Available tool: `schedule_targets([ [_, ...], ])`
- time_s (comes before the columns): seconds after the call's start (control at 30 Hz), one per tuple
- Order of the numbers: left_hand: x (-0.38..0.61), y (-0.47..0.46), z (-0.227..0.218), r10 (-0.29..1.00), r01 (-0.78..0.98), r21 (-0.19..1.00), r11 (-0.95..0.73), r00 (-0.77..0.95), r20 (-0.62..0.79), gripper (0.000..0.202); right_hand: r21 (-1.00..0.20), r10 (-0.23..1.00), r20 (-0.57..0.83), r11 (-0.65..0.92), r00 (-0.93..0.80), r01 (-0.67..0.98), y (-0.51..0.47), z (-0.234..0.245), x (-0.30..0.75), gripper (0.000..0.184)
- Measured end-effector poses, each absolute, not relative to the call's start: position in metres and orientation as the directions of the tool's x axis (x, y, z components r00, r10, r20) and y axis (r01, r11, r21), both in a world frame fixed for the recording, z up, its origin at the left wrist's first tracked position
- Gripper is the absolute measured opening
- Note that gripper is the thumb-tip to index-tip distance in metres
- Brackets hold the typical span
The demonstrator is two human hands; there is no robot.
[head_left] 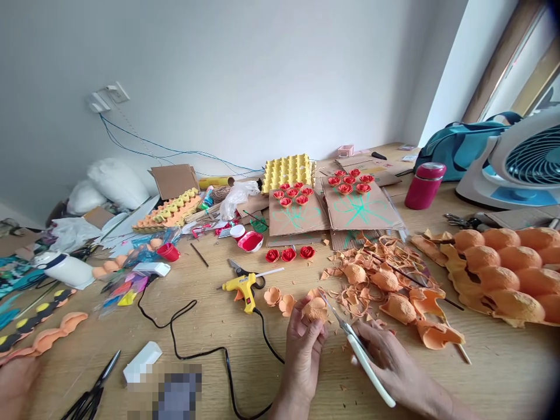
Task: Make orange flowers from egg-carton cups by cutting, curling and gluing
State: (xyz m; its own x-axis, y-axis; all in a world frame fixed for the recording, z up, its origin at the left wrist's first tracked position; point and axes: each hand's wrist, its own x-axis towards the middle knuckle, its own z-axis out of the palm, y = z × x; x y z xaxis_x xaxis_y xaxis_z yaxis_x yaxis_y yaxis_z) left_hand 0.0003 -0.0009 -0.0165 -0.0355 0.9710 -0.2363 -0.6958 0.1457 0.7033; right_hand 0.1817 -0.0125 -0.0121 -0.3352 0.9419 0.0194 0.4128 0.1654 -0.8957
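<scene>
Left grip [305, 344] pinching an orange carton cup [315, 310] between thumb and fingers, cup raised over the counter [251, 379]. Right grip [384, 350] closed around the white-handled scissors [366, 368], blades pointing up-left at the cup's right edge; cannot tell if they bite into it. Small orange crumbs scattered on the wood under both hands

Just left of the cup: two petal-cut cups [287, 305], side by side. Further left, a yellow glue gun [244, 286] lying on its side, black cord trailing toward the person, dark scissors [259, 281] partly behind it. Right of the cup, a heap of orange scraps [356, 296] with uncut cups mixed in; beyond that, at the right edge, a big orange egg tray [483, 263], bumps up

Behind the cup, three red roses [289, 255] in a row, then two cardboard sheets [361, 211] with green scribbled stems, clusters of red roses on their upper parts. Yellow egg tray [286, 170] against the wall. Right rear: red flask [423, 188], blue bag [452, 146], white fan [485, 169]. Lower left: black scissors [97, 382], white block [143, 360]. Another person's hand [17, 382] at the left edge, blurred, near an orange carton strip [52, 333]
</scene>
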Motion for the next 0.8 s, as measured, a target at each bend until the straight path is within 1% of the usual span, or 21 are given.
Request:
schedule_targets([
  [0.07,0.000,-0.001,-0.016,0.970,-0.703,0.697,0.143,-0.041,-0.241,0.056,-0.835,0.919,-0.031,0.193,-0.393,0.516,-0.013,-0.008,0.180,0.028],
  [0.13,0.000,-0.002,-0.016,0.971,-0.709,0.691,0.139,-0.041,-0.237,0.056,-0.790,0.903,-0.063,0.215,-0.424,0.575,-0.012,-0.003,0.179,0.028],
  [0.27,0.001,-0.003,-0.013,0.975,-0.709,0.695,0.123,-0.045,-0.218,0.055,-0.752,0.885,-0.084,0.245,-0.458,0.612,-0.011,0.003,0.178,0.026],
  [0.37,0.003,-0.005,-0.008,0.977,-0.678,0.728,0.103,-0.069,-0.202,0.052,-0.736,0.879,-0.095,0.254,-0.467,0.628,-0.011,0.004,0.179,0.024],
  [0.47,0.005,-0.006,-0.004,0.979,-0.638,0.766,0.083,-0.092,-0.183,0.051,-0.742,0.873,-0.081,0.269,-0.481,0.614,-0.012,0.003,0.180,0.022],
  [0.6,0.005,-0.007,-0.006,0.988,-0.586,0.809,0.036,-0.100,-0.117,0.049,-0.779,0.873,-0.068,0.257,-0.484,0.572,-0.013,0.002,0.180,0.021],
  [0.8,0.008,-0.011,-0.010,0.995,-0.559,0.829,0.024,-0.071,-0.077,0.048,-0.845,0.865,-0.035,0.242,-0.501,0.476,-0.014,-0.008,0.183,0.027],
])
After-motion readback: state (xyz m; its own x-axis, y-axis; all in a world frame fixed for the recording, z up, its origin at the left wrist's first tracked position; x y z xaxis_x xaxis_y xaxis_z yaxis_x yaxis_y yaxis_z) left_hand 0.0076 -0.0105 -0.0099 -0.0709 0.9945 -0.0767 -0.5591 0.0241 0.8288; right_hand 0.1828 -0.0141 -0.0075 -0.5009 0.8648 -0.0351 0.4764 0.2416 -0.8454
